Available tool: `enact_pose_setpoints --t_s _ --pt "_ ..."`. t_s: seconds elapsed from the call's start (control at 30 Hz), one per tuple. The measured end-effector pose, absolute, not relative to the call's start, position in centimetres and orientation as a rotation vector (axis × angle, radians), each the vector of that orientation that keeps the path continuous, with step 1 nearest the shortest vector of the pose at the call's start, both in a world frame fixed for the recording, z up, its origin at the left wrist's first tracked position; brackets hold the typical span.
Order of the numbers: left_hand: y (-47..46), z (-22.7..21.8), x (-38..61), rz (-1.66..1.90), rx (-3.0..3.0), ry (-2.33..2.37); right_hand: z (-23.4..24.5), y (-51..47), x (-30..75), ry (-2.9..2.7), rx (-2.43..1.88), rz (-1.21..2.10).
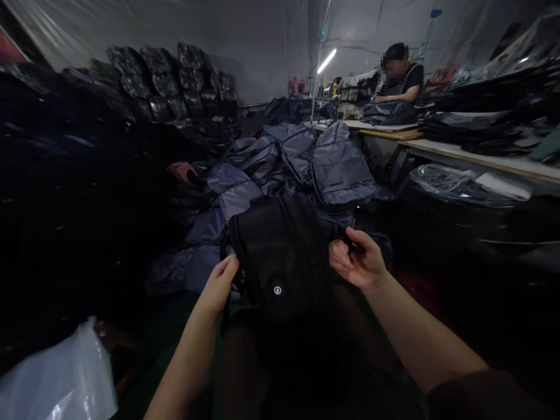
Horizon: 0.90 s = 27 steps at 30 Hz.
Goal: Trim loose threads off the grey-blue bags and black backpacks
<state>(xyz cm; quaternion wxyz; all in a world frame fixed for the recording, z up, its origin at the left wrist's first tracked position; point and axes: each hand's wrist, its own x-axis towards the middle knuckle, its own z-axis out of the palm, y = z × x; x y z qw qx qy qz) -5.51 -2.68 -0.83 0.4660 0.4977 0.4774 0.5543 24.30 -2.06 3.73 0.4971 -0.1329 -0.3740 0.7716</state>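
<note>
A black backpack (284,251) with a small round white logo lies across my lap. My left hand (221,283) is closed on its left edge, near dark straps. On the other side, my right hand (359,259) is curled with the thumb up, gripping a dark strap or edge of the backpack; the exact part is too dark to make out. Just beyond the backpack spreads a heap of dark bags with grey-blue lining (341,166), several of them lying opened out.
Stacked plastic-wrapped bundles (166,76) stand at the back left. A worktable (464,154) runs along the right, with a co-worker (400,76) bent over a dark bag. A white plastic bag (61,373) is at the lower left. Clear plastic (450,181) lies under the table.
</note>
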Motion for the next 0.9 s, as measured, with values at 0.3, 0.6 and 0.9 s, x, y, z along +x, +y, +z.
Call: enact_pose_setpoints --t_s 0.3,0.6,0.9 --pt "-2.2 2.0 -4.1 1.681 0.819 1.018 3.7 0.9 25.6 -0.644 -0.433 1.766" --pt "-0.4 2.1 -5.5 1.724 0.58 1.102 -2.5 -7.3 23.7 -2.184 -1.391 0.883" --pt "2.1 2.2 -8.0 1.786 0.672 1.286 -3.6 -8.3 24.3 -2.106 -1.082 1.527"
